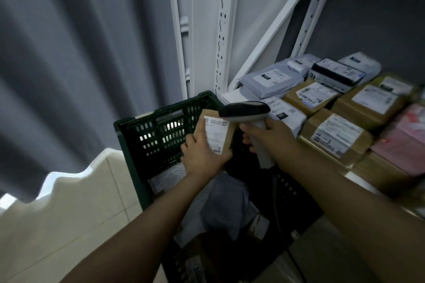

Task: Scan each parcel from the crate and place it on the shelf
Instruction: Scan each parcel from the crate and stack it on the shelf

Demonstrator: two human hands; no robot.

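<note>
My left hand grips a small brown cardboard parcel with a white label, held upright above the dark green crate. My right hand holds the handle of a grey barcode scanner, whose head sits just above and right of the parcel's label. Inside the crate lie more parcels, among them a blue-grey mailer bag and a clear plastic bag. The white shelf at right carries several labelled boxes and grey bags.
A grey curtain hangs at left over a pale tiled floor. White perforated shelf uprights rise behind the crate. A pink parcel lies at the shelf's right edge. The scanner's cable drops into the crate.
</note>
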